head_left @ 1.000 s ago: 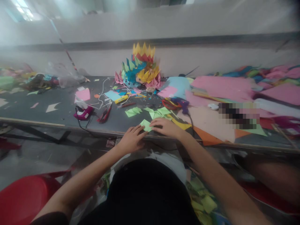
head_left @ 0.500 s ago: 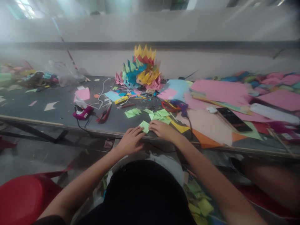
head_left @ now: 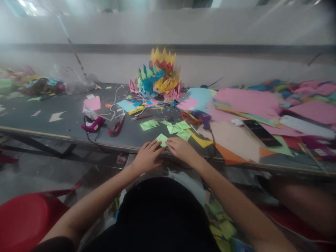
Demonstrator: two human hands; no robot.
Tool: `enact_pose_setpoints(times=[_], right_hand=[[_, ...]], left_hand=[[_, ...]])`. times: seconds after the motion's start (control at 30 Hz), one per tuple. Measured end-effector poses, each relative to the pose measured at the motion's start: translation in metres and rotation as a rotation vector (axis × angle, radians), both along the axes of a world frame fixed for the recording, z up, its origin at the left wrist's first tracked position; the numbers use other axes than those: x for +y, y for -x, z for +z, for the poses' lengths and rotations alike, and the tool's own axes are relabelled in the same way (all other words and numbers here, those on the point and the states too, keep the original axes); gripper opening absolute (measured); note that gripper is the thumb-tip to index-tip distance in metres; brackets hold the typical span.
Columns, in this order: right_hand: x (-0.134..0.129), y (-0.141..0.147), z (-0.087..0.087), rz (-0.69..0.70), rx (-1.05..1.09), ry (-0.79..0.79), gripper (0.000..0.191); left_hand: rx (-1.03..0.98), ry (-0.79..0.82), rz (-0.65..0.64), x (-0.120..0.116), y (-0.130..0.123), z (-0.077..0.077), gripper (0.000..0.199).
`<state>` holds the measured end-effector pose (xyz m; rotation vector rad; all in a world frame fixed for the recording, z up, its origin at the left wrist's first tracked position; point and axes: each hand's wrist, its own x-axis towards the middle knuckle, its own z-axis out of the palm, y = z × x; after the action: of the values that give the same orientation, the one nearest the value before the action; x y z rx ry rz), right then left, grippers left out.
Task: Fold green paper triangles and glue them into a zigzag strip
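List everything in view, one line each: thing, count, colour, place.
green paper: one, light green, table's near edge, under both hands
green folds: several, green, just beyond the hands
paper tower: one, many colours, table's back
glue gun: one, magenta, left of centre
pliers: one, red handles, beside the glue gun
phone: one, black, right
pink sheets: several, right
table: one, dark grey
chair: one, red, lower left
left hand: on the green paper
right hand: on the green paper
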<state>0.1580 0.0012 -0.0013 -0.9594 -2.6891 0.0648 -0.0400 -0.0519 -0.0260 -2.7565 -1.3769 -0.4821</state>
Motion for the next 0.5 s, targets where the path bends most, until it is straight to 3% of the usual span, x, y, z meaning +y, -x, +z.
enact_pose_setpoints(times=[0.23, 0.4, 0.5], right_hand=[[-0.015, 0.012, 0.002, -0.271, 0.047, 0.108, 0.030], [-0.001, 0.024, 0.011, -0.494, 0.103, 0.217, 0.018], [0.008, 0.026, 0.016, -0.557, 0.108, 0.313, 0.014]], left_hand=[[-0.092, 0.030, -0.001, 0.004, -0.001, 0.013, 0.040], [-0.337, 0.189, 0.221, 0.029, -0.004, 0.020, 0.021], [-0.331, 0.232, 0.297, 0.043, -0.011, 0.023, 0.018]])
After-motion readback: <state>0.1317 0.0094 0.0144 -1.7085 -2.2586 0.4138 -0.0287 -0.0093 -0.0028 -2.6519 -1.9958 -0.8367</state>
